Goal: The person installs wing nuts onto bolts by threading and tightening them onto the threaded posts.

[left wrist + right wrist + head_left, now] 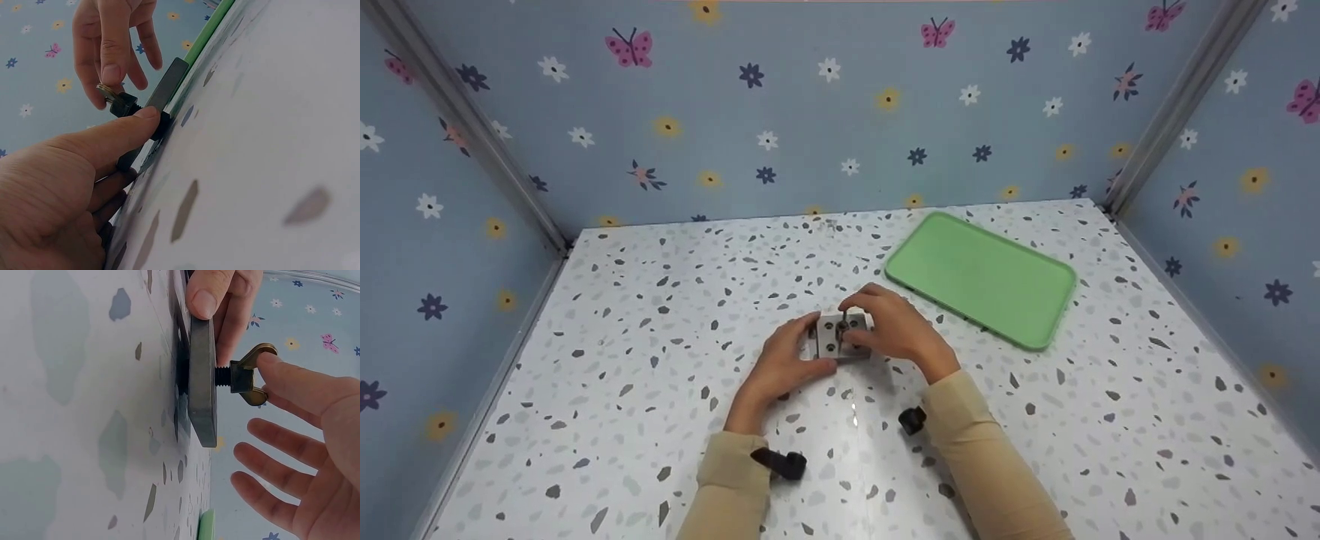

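1. Head cam: L hand (pixel 784 364) grips metal block (pixel 202 388), thumb on near edge, fingers at L side; gap = block only.
2. R hand (pixel 896 326): thumb + index nearly closed, pinching wing nut (pixel 243 379); other 3 fingers loose.
3. Threaded bolt (pixel 223 377) btwn R fingertips & block face.
4. Green tray (pixel 982 277) on desk (pixel 697 300), beyond/right of R fingers.

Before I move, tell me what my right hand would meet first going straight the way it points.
First the wing nut that your right hand pinches; beyond it, probably the grey block, though depth is unclear.
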`<state>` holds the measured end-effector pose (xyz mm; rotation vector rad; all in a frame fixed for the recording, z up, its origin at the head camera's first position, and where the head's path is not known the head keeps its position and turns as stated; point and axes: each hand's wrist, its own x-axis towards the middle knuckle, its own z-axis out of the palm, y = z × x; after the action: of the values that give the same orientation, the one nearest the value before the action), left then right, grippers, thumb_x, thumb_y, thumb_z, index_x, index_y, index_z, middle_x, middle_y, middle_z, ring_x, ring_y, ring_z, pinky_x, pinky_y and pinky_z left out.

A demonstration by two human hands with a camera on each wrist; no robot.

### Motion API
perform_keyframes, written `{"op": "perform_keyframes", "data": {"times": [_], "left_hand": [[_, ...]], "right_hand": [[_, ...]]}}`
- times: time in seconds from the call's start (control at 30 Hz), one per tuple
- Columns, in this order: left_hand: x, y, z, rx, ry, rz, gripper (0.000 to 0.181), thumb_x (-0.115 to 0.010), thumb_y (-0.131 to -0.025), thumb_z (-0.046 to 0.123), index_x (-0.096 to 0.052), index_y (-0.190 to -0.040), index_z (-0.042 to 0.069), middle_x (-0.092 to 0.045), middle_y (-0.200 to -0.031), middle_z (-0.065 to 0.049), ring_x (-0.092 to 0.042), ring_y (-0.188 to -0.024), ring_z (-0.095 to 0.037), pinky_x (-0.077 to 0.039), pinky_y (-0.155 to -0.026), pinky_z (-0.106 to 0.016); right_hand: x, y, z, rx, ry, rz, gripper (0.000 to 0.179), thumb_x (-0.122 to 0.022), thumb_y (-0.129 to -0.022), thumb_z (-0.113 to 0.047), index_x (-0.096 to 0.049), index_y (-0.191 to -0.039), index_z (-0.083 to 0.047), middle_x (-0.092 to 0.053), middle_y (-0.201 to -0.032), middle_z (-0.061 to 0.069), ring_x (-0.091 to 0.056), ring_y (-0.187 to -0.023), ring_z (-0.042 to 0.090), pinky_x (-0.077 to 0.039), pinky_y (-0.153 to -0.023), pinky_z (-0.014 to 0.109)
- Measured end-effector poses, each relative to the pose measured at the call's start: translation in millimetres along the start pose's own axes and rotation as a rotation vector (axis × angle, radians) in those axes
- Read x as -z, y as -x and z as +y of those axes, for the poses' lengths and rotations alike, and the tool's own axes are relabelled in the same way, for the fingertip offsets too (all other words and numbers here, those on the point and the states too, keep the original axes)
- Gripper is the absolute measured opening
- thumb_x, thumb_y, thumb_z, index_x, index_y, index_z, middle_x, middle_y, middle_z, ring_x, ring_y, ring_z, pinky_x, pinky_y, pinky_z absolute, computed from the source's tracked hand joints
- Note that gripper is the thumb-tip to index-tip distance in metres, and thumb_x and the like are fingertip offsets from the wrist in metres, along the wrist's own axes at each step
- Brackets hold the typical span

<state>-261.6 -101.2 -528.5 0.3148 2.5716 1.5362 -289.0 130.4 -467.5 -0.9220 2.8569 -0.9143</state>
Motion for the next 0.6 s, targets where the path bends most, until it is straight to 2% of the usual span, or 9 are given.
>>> {"op": "perform_keyframes", "data": {"times": [0.37, 0.6], "left_hand": [[-0.4, 1.1, -0.1, 0.007, -0.014, 0.000, 0.096, -0.091, -0.082, 0.028, -0.042, -0.164, 0.018, -0.047, -0.163, -0.009, -0.049, -0.139, -0.033, -0.032, -0.124, -0.056], [0.1, 1.2, 1.0, 0.006, -0.009, 0.005, 0.095, -0.090, -0.081, 0.026, -0.043, -0.163, 0.018, -0.050, -0.160, -0.009, -0.052, -0.131, -0.032, -0.037, -0.120, -0.054]], "right_hand": [[-2.2, 0.0, -1.6, -0.009, -0.009, 0.027, 0.041, -0.083, -0.094, -0.024, -0.072, -0.130, -0.008, -0.068, -0.127, 0.016, -0.066, -0.116, 0.034, -0.054, -0.103, 0.049], [-5.1, -2.8, -1.8, -0.011, 0.037, 0.037, 0.040, -0.084, -0.093, -0.028, -0.073, -0.127, -0.008, -0.071, -0.122, 0.012, -0.068, -0.112, 0.030, -0.057, -0.099, 0.046]]}}
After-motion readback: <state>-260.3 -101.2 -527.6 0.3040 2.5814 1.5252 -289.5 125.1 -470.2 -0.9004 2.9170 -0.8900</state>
